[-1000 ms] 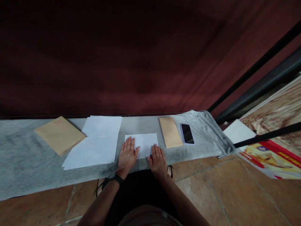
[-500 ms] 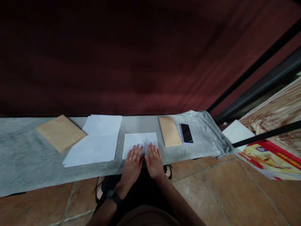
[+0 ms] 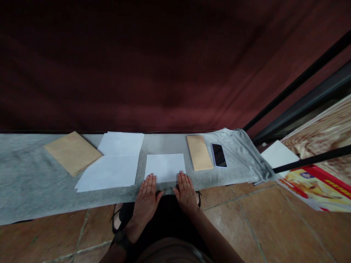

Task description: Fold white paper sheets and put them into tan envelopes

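Observation:
A small white sheet of paper (image 3: 165,166), which looks folded, lies flat on the grey cloth in front of me. My left hand (image 3: 147,195) rests with fingers stretched out at its near left corner, thumb apart. At the near right corner my right hand (image 3: 186,191) lies flat in the same way, its fingertips on the paper's edge. Neither hand grips anything. To the left are larger white sheets (image 3: 112,171) with a crease across them. Brown envelopes (image 3: 72,151) overlap their left side.
Right of the small sheet lie another brown envelope (image 3: 200,153) and a phone (image 3: 218,155). The grey cloth (image 3: 35,190) covers a long narrow table before a dark red curtain (image 3: 164,73). Black bars (image 3: 315,159) and a colourful box (image 3: 318,186) stand at the right, above floor tiles.
My hands have moved apart and slid back toward me, from the middle of the small sheet to its near corners. More of the sheet now shows.

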`<state>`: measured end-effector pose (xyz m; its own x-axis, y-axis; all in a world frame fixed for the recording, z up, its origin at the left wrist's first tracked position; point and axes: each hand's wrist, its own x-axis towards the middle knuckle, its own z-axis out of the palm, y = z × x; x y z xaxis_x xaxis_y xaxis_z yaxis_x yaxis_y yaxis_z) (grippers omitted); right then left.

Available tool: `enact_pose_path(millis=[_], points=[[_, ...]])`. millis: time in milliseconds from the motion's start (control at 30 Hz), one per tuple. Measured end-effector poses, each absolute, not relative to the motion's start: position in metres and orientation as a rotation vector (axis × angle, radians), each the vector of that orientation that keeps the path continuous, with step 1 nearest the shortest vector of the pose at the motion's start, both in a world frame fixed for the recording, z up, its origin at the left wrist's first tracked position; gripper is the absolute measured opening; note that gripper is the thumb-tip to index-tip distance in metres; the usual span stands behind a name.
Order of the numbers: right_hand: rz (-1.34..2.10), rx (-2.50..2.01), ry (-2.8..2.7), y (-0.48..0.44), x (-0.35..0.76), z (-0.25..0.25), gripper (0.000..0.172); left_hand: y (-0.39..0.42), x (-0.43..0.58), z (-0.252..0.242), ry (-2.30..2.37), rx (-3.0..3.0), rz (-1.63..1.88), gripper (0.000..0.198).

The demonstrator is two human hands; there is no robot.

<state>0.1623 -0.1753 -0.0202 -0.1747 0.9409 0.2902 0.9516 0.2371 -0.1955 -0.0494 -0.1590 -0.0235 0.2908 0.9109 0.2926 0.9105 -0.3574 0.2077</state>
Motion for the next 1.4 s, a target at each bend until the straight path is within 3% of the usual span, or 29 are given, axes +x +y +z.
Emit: enact_pose_path(millis=[133,300,633,1000,1233,1400], points=[[0.015,-1.800,-2.132,-0.178,0.168,-0.015,0.057,-0.163,-0.057,-0.022,1.795,2.507,0.618,0.069],[0.103,-1.825,-2.013,-0.150,0.166,-0.001,0.043,-0.138,-0.046,-0.007,1.789,2.430,0.649,0.056],[0.173,-1.811,-2.113,-0.068,0.127,-0.006,0.044,-0.055,-0.010,-0.016,1.611,2.460,0.492,0.055],[-0.001,-2.014,-1.945,-0.056,0.145,-0.017,0.052,-0.060,-0.024,-0.019,1.823,2.405,0.552,0.065],[0.112,-1.709,-2.245,-0.056,0.129,-0.017,0.049,-0.061,-0.026,-0.019,1.833,2.437,0.501,0.063],[0.040,-1.795,-2.173,-0.058,0.144,-0.022,0.053,-0.061,-0.026,-0.018,1.823,2.423,0.489,0.061]])
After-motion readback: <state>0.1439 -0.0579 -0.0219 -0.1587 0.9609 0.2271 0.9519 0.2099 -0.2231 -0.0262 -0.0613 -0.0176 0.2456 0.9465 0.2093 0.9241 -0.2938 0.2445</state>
